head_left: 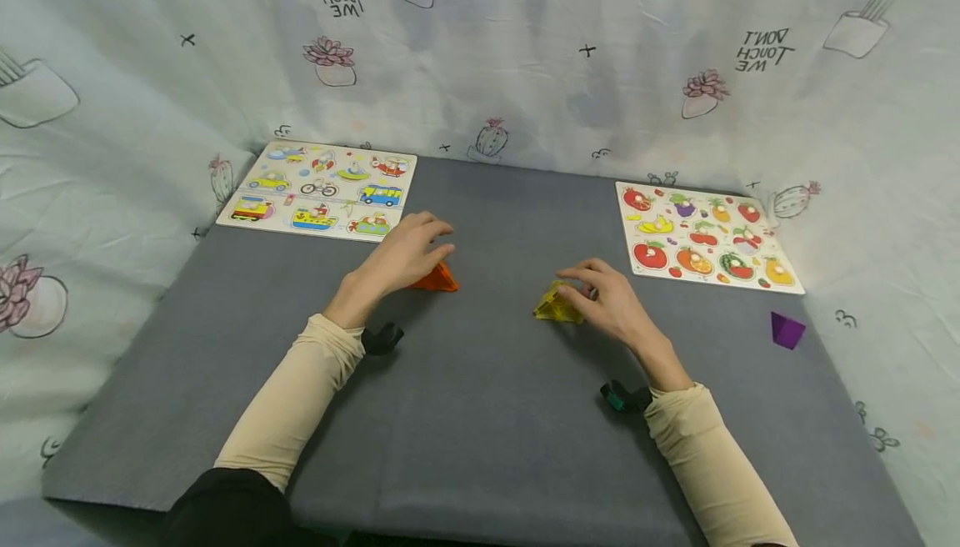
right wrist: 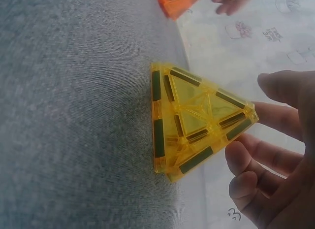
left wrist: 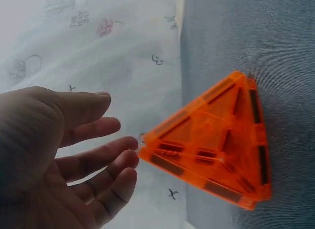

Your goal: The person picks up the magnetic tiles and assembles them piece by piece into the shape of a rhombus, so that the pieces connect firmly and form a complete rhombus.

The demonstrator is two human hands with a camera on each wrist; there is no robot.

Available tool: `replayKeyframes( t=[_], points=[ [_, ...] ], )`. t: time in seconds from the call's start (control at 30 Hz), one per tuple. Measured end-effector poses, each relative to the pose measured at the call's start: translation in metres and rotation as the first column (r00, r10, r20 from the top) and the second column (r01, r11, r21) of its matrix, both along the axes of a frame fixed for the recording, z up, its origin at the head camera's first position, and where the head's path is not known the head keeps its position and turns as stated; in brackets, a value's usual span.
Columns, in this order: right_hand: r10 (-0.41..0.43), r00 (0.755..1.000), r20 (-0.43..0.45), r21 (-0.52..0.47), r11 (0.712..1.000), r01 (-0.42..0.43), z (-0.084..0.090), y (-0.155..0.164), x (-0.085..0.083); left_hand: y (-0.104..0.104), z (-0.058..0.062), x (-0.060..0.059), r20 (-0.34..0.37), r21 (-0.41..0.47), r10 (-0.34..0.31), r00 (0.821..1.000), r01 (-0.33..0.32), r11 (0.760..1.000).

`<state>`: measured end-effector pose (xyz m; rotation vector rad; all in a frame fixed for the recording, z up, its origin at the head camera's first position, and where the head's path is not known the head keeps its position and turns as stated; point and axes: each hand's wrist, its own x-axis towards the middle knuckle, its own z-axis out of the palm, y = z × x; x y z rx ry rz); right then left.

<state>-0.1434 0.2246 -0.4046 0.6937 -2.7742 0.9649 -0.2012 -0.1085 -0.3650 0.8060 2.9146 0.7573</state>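
An orange translucent pyramid of magnetic tiles (left wrist: 211, 140) stands on the grey table. My left hand (head_left: 405, 255) hovers over it with fingers loosely bent, and in the left wrist view the fingertips (left wrist: 129, 157) come right up to its tip. To the right stands a matching yellow pyramid (right wrist: 197, 111). My right hand (head_left: 611, 305) is beside and above it, thumb held apart from the tiles. In the right wrist view its fingers (right wrist: 238, 157) overlap the pyramid's edge near the tip, without curling round it.
A vehicle puzzle board (head_left: 318, 188) lies at the back left, a fruit puzzle board (head_left: 708, 237) at the back right. A purple pyramid-like piece (head_left: 787, 330) sits by the table's right edge. A printed white curtain (head_left: 480, 47) rises behind the grey table (head_left: 480, 414).
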Motion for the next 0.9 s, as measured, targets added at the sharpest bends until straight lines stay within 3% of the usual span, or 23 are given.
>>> replayKeyframes(
  t=[0.17,0.33,0.63,0.9],
  points=[
    [0.008,1.0,-0.004,-0.031,0.999,-0.008,-0.002,0.0,-0.004,-0.004,-0.009,0.0,0.047,-0.014,0.0,0.999,0.0,1.0],
    [0.034,0.999,0.025,-0.043,0.999,-0.033,0.0,0.004,-0.006,-0.009,-0.012,-0.002,0.084,0.026,-0.008,0.996,0.006,1.0],
    [0.057,0.998,0.025,-0.058,0.997,-0.055,-0.001,0.004,-0.009,-0.016,-0.014,-0.005,0.052,0.074,-0.02,0.998,0.016,0.997],
    [-0.006,0.996,0.086,-0.061,0.998,0.011,-0.001,0.0,-0.01,-0.014,-0.013,-0.005,0.036,0.079,-0.028,0.999,0.025,0.997]
  ],
)
